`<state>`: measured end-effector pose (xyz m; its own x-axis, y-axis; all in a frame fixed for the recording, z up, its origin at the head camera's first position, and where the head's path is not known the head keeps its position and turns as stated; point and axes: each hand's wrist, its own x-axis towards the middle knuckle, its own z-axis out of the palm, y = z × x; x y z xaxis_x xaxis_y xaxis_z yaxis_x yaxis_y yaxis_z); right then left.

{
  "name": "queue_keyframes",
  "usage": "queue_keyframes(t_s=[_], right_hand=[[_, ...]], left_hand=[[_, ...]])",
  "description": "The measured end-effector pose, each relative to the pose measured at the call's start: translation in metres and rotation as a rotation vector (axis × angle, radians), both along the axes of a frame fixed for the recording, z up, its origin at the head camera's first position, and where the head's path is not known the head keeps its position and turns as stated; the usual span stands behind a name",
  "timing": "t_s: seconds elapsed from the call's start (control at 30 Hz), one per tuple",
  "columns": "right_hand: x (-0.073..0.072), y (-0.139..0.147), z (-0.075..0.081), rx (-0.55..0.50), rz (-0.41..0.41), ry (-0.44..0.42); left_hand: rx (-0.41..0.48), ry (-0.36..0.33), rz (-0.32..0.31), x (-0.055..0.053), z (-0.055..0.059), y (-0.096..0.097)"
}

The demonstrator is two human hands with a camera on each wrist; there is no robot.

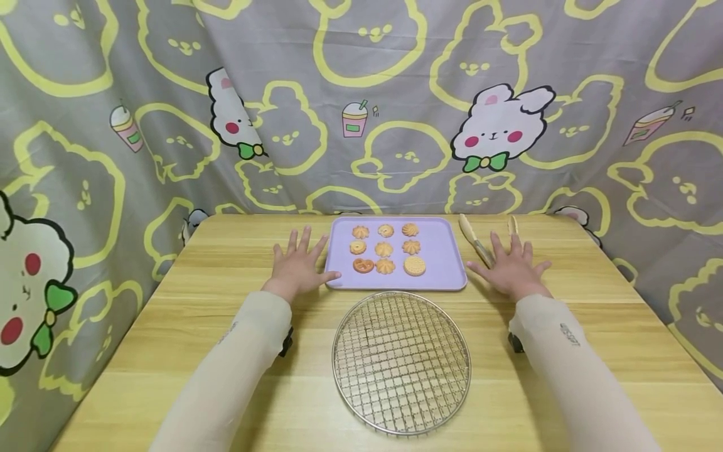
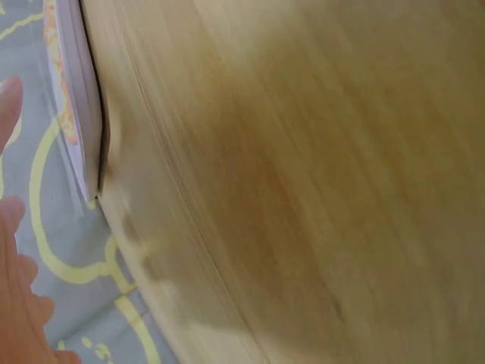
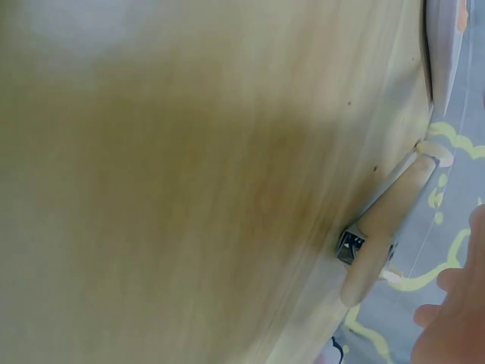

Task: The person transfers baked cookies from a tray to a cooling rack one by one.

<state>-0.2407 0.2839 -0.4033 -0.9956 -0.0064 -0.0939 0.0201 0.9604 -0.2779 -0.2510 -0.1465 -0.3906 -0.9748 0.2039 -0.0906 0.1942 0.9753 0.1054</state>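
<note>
My left hand point(image 1: 295, 267) is spread, palm down, beside the left edge of a purple tray point(image 1: 449, 251); in the head view its thumb overlaps the tray's corner. Several golden cookies point(image 1: 384, 249) lie on the tray in rough rows, among them a pretzel-shaped one point(image 1: 363, 266) and a round flat one point(image 1: 415, 266). On the other side, my right hand point(image 1: 513, 269) also has its fingers spread and holds nothing. Wooden-ended tongs point(image 1: 468, 230) lie beyond it, partly hidden by that hand; the right wrist view shows the tongs point(image 3: 394, 201) on the tabletop.
A round wire cooling rack point(image 1: 401, 364) lies in front of the tray, between my forearms. Everything stands on a wood-grain table point(image 1: 186, 320). A grey curtain point(image 1: 395, 63) with cartoon animals hangs behind the table and along its sides.
</note>
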Motion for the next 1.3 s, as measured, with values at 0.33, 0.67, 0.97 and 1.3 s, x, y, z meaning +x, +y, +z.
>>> queue_keyframes(t_s=[0.33,0.67,0.97,1.3], right_hand=[[-0.003,0.011,-0.005,-0.019,-0.042,-0.014],[-0.003,0.018,-0.011,-0.059,-0.076,-0.033],[-0.003,0.023,-0.015,-0.084,-0.113,-0.077],[-0.005,0.025,-0.013,-0.112,-0.140,-0.091]], left_hand=[[-0.006,-0.022,-0.018,-0.006,-0.004,-0.001],[-0.004,-0.025,-0.044,-0.008,-0.004,0.000],[-0.025,-0.033,-0.068,-0.011,-0.008,-0.002],[-0.033,-0.039,-0.105,-0.014,-0.014,-0.007]])
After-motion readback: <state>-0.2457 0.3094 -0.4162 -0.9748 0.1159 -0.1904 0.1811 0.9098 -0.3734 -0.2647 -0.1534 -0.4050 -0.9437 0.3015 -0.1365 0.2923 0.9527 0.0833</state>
